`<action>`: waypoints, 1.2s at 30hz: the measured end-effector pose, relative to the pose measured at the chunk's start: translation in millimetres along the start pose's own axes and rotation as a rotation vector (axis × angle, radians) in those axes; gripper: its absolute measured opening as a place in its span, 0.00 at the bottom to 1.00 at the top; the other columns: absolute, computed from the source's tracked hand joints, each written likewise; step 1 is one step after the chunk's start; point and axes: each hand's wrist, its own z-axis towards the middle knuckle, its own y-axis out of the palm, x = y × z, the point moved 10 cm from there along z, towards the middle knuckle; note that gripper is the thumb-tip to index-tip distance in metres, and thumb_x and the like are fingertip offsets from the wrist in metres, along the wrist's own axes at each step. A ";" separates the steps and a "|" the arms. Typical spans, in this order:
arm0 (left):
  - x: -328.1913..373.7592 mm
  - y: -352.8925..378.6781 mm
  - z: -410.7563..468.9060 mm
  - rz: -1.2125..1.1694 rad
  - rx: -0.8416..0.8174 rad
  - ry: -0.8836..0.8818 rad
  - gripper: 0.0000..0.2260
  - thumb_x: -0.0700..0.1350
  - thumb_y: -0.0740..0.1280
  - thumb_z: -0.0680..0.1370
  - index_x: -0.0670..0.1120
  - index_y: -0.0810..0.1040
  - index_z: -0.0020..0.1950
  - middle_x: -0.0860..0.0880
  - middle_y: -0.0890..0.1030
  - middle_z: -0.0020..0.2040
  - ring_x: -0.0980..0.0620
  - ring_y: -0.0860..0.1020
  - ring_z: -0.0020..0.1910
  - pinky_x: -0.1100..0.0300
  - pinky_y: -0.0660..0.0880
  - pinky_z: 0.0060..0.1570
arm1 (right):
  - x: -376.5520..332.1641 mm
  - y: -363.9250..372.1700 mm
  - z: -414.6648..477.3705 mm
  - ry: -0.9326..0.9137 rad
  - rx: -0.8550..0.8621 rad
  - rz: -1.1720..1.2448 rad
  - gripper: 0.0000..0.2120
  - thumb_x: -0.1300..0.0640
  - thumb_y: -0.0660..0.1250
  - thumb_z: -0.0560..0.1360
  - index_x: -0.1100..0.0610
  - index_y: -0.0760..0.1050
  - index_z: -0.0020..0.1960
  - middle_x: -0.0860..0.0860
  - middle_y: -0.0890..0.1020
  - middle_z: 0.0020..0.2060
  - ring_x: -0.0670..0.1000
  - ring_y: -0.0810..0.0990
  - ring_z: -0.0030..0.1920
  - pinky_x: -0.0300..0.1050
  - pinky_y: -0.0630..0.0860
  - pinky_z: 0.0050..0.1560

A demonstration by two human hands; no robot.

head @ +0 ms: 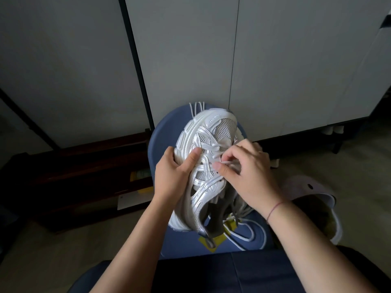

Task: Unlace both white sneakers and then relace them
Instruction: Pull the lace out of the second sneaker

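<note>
Dark navy cloth (211, 271) fills the bottom edge, and 2 bare forearms reach up from it to a white sneaker (224, 127) lying on its side on a rounded blue seat (163, 142), toe away from the camera, heel toward it. The left hand (175, 176) grips the thick, ribbed sole edge, fingers wrapped out of sight behind it and thumb pressed flat on the upper. The right hand (249, 176) is curled over the eyelet row, its thumb and forefinger pinching a round white lace (230, 163) that crosses several eyelets near the toe. The upper is open mesh under glossy, silvery-white straps that fan out in curves; raised lettering runs along the toe cap, too small to read. Grey padded lining shows at the collar – whether the grey-and-white shape under the right wrist is a 2nd shoe cannot be told. 2 yellow tags (229, 225) sit by the heel with no print legible, and a loose white cord (250, 228) loops on the seat just beside them. More lace ends (196, 107) stick up past the toe. A thin red thread bracelet (274, 210) circles the right wrist. A lilac clog (296, 187) – smooth, moulded, with a round hole – lies on the floor to the right of the seat. Flat pale cabinet panels (275, 60) stand behind, and a low dark wooden rack (84, 170) sits at left.
</note>
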 end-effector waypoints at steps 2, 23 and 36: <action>-0.4 0.2 -0.8 0.009 -0.002 0.001 0.21 0.61 0.71 0.71 0.42 0.75 0.43 0.52 0.81 0.37 0.61 0.77 0.33 0.66 0.71 0.32 | -2.7 6.2 -1.0 -0.024 -0.014 -0.004 0.15 0.40 0.63 0.70 0.51 0.71 0.34 0.44 0.72 0.36 0.47 0.72 0.40 0.47 0.69 0.43; 5.1 -6.2 -0.6 0.016 0.022 0.034 0.21 0.59 0.71 0.73 0.40 0.75 0.45 0.51 0.81 0.38 0.58 0.78 0.36 0.69 0.71 0.32 | -5.2 7.4 -3.1 -0.008 0.022 0.035 0.14 0.42 0.64 0.72 0.51 0.71 0.36 0.44 0.72 0.37 0.48 0.72 0.40 0.44 0.66 0.42; 2.5 -8.7 1.4 0.004 0.023 0.009 0.20 0.59 0.71 0.72 0.42 0.74 0.43 0.54 0.80 0.37 0.65 0.76 0.33 0.72 0.70 0.31 | 69.3 -51.6 -9.1 0.406 0.384 0.207 0.10 0.46 0.61 0.72 0.53 0.70 0.42 0.51 0.74 0.40 0.54 0.74 0.42 0.50 0.72 0.46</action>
